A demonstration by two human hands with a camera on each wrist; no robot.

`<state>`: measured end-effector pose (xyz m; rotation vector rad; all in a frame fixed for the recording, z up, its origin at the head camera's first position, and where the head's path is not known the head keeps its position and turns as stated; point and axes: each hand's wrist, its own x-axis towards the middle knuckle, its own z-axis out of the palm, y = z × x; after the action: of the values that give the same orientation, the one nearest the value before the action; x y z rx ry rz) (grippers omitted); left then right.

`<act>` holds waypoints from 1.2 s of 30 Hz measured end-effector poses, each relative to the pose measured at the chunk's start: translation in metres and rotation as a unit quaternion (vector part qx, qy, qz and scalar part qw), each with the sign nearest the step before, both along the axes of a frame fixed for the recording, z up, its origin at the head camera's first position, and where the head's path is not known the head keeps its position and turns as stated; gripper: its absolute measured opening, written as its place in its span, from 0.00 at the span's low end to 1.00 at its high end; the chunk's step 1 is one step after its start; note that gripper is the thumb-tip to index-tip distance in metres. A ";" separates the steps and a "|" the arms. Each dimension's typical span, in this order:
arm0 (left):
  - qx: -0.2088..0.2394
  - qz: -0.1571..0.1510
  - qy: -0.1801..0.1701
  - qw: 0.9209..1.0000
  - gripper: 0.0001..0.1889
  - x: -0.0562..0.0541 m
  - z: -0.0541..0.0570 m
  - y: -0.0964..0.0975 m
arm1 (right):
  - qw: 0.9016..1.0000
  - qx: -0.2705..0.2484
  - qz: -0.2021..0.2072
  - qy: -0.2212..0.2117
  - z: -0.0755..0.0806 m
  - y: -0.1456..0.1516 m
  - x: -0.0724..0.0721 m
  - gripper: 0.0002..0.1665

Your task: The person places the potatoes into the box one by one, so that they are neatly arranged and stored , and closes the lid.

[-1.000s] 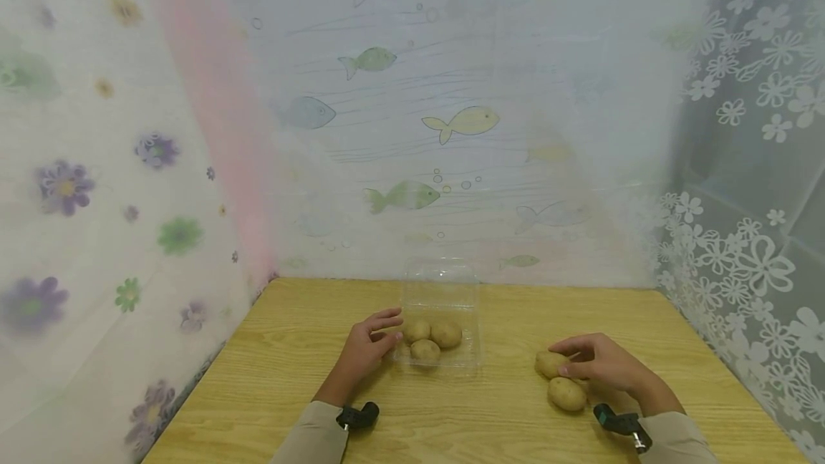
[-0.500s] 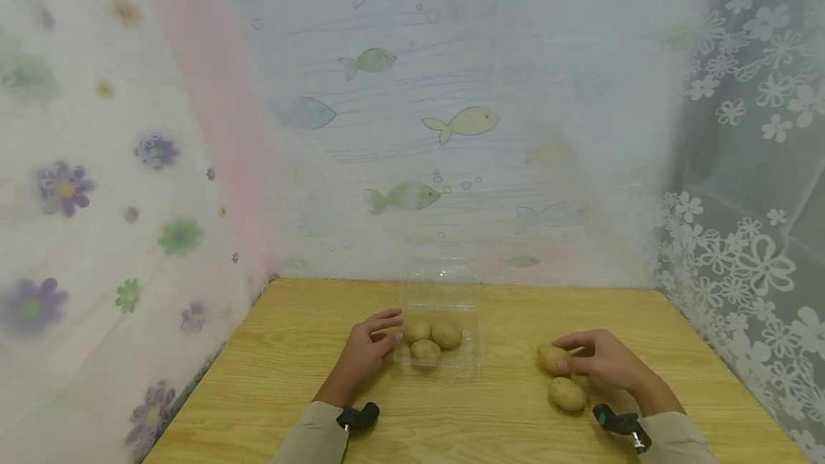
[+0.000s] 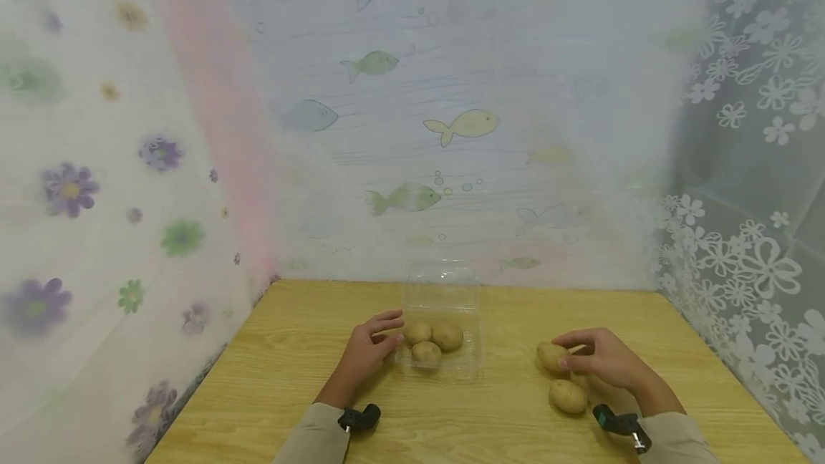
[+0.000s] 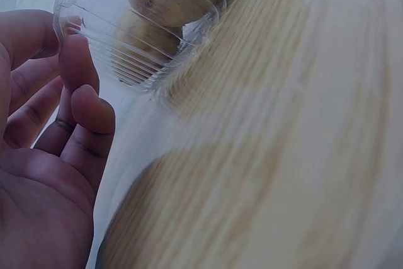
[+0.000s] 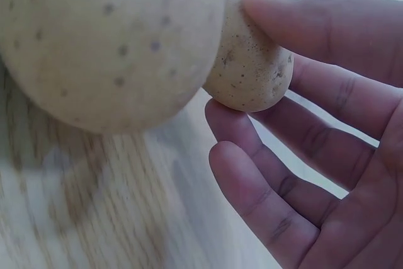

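A clear plastic clamshell container (image 3: 473,356) stands with its lid raised, holding three potatoes (image 3: 447,336). At its left side is my left hand (image 3: 365,349), its thumb and forefinger pinching the rim (image 4: 58,14). To the right, my right hand (image 3: 606,360) grips a potato (image 3: 551,355) between thumb and fingers. In the right wrist view this gripped potato (image 5: 249,70) shows small dark specks, and its upper part is hidden behind the thumb and the nearer potato. That other potato (image 3: 568,397) lies on the table just in front of the gripped one.
The wood-patterned table (image 3: 509,421) ends at a pale fish-print curtain (image 3: 554,185) at the back. Flower-print sheets hang on the left and right. A dark wrist camera (image 3: 361,417) sits on each wrist.
My right hand has shifted slightly up and away with its potato, widening the gap to the other potato. My left hand and the container have stayed in place.
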<state>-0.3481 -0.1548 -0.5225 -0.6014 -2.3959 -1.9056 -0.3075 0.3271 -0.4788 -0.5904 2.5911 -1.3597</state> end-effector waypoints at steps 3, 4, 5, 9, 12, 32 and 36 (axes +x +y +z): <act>-0.001 0.002 -0.001 1.000 0.19 0.001 0.001 0.000 | 1.000 0.000 0.001 0.005 0.001 0.000 -0.001 0.29; -0.001 0.002 -0.001 1.000 0.19 0.001 0.001 0.000 | 1.000 -0.002 0.001 0.007 0.002 0.000 -0.001 0.29; -0.001 0.002 -0.001 1.000 0.19 0.002 0.001 0.000 | 1.000 -0.003 0.002 0.010 0.003 0.000 -0.001 0.29; 0.000 0.003 0.001 1.000 0.20 0.001 0.001 0.000 | 1.000 -0.010 0.001 0.013 0.007 -0.003 -0.002 0.28; 0.001 0.003 0.004 1.000 0.20 0.001 0.001 -0.001 | 1.000 -0.003 -0.009 0.020 0.008 -0.005 -0.004 0.28; -0.006 -0.002 0.017 1.000 0.22 -0.002 -0.001 -0.001 | 0.998 -0.020 -0.051 0.040 0.022 -0.021 -0.007 0.30; -0.006 -0.002 0.015 1.000 0.22 -0.002 -0.002 -0.002 | 0.997 -0.018 -0.064 0.039 0.024 -0.026 -0.008 0.31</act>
<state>-0.3503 -0.1565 -0.5244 -0.6308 -2.3912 -1.8728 -0.3151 0.3008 -0.4552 -0.5017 2.7136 -1.4532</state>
